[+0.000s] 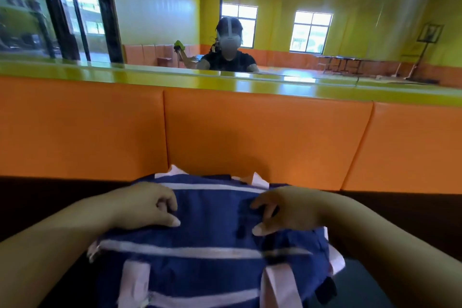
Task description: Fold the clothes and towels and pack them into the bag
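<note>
Left hand (147, 205) and right hand (290, 210) rest on top of the navy blue fabric bag with pale pink stripes and straps (212, 240), their curled fingers gripping its cloth. The bag lies on a dark surface (50, 197) before an orange padded wall (262, 137). The fingertips are partly hidden and the bag's near edge is cut off.

- The orange padded wall (262, 132) stands close behind the bag (200, 272), closing the far edge of the dark surface (50, 205).
- Open room lies along the left and right sides of the bag.
</note>
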The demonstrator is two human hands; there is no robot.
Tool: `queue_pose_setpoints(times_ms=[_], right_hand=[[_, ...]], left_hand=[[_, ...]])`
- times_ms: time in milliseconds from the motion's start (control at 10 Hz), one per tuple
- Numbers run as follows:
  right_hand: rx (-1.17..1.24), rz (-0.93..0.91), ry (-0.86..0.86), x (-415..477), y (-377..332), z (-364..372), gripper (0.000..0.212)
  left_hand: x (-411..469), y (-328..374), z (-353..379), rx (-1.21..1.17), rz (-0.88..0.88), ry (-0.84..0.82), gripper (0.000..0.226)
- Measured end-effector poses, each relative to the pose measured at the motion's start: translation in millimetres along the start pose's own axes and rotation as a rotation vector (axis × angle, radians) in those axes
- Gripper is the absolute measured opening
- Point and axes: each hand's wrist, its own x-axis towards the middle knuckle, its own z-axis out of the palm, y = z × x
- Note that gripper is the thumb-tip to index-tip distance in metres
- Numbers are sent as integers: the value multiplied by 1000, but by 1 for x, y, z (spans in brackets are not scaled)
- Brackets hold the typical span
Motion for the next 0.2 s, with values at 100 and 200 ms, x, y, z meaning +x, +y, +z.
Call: queue_pose_setpoints(times_ms=[100,200], right_hand=[[-45,-36,1,42,6,-35,60],[-117,-27,13,85,11,-65,56]], left_hand=[[50,-6,-29,40,22,-13,21],[94,-10,-49,74,-35,-37,24]])
